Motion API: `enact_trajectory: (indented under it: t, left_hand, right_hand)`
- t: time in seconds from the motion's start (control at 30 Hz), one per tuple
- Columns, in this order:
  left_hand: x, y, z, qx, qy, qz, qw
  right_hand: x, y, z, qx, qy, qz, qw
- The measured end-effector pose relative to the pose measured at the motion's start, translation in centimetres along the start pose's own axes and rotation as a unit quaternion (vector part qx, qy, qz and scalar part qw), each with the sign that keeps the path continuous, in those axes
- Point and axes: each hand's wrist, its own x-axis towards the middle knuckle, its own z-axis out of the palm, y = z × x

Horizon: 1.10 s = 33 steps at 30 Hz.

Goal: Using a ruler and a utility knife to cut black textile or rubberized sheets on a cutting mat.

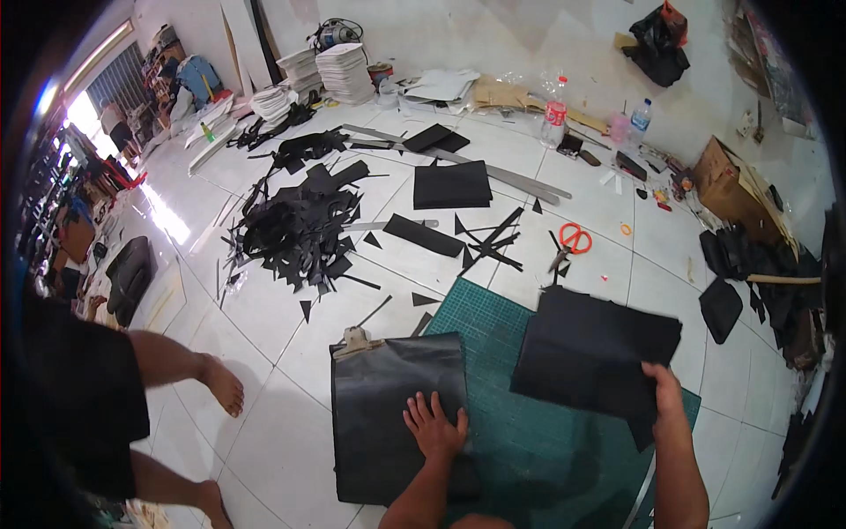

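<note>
My left hand [436, 428] lies flat, fingers spread, on a large black sheet stack [388, 388] with a shiny leather-like top. A pale clip [356, 342] grips the stack's far left corner. Held by its right edge in my right hand [667, 395] is a dark fabric-like black sheet [595, 344], over the green cutting mat [493, 317]. The thumb shows on top and the other fingers are mostly hidden. A pointed black flap hangs beneath the sheet's near right corner. Orange-handled scissors [573, 240] lie on the floor beyond the mat.
A heap of black scraps [300, 225] lies on the white tiles at far left, near folded black pieces [451, 185] and a metal ruler [520, 183]. Bottles [554, 115] stand by the wall. Another person's bare foot [220, 385] is at left; a cardboard box [740, 181] is at right.
</note>
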Motion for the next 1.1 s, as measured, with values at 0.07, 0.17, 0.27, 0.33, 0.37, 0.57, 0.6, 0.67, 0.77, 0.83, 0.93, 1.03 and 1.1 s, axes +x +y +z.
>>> enact_trajectory:
  t: [0.07, 0.17, 0.27, 0.33, 0.37, 0.57, 0.6, 0.67, 0.77, 0.83, 0.93, 1.03, 1.1]
  left_hand:
    - [-0.5, -0.4, 0.0, 0.005, -0.012, -0.001, 1.0]
    - [-0.5, -0.5, -1.1, 0.009, -0.024, -0.014, 1.0]
    - [-0.5, -0.1, -0.6, 0.009, -0.035, -0.014, 0.999]
    - [-0.4, -0.1, -0.5, 0.006, -0.029, -0.017, 0.999]
    - [-0.2, -0.2, -0.6, 0.009, -0.033, -0.015, 0.999]
    - [0.0, -0.3, -0.6, 0.015, -0.039, -0.013, 0.999]
    - [-0.1, 0.1, -0.3, 0.003, -0.033, 0.0, 0.999]
    - [0.1, -1.5, -1.7, 0.019, -0.025, -0.023, 0.999]
    - [0.2, -1.8, -0.9, 0.03, -0.027, 0.024, 0.999]
    - [0.2, -1.0, -0.2, 0.07, -0.012, 0.006, 0.997]
    - [0.1, -0.1, 0.1, 0.07, -0.012, 0.022, 0.997]
    - [0.0, 0.2, -0.4, 0.079, -0.034, 0.014, 0.996]
    - [-0.1, 0.6, -1.1, 0.072, -0.033, 0.006, 0.997]
  right_hand:
    - [3.2, -2.1, 5.4, -0.036, -0.009, -0.003, 0.999]
    - [8.8, -6.6, 13.1, -0.015, -0.118, -0.056, 0.991]
    - [15.5, -12.4, 19.9, -0.073, -0.192, -0.117, 0.972]
    - [19.6, -15.0, 24.6, -0.06, -0.239, -0.135, 0.96]
    - [18.9, -16.0, 26.2, -0.155, -0.18, -0.159, 0.959]
    - [20.5, -9.2, 23.8, -0.309, -0.211, -0.234, 0.897]
    - [22.7, -6.4, 19.3, -0.483, -0.323, -0.281, 0.764]
    - [14.6, -0.3, 18.6, -0.59, -0.328, -0.234, 0.7]
    - [9.2, 5.3, 8.9, -0.631, -0.401, -0.138, 0.649]
    - [6.3, 7.9, 0.0, -0.692, -0.368, -0.103, 0.612]
    - [2.8, 7.6, -11.4, -0.673, -0.257, -0.038, 0.693]
    - [0.4, 7.6, -19.8, -0.529, 0.009, -0.029, 0.848]
    - [-1.2, 7.9, -24.3, -0.493, 0.112, -0.032, 0.862]
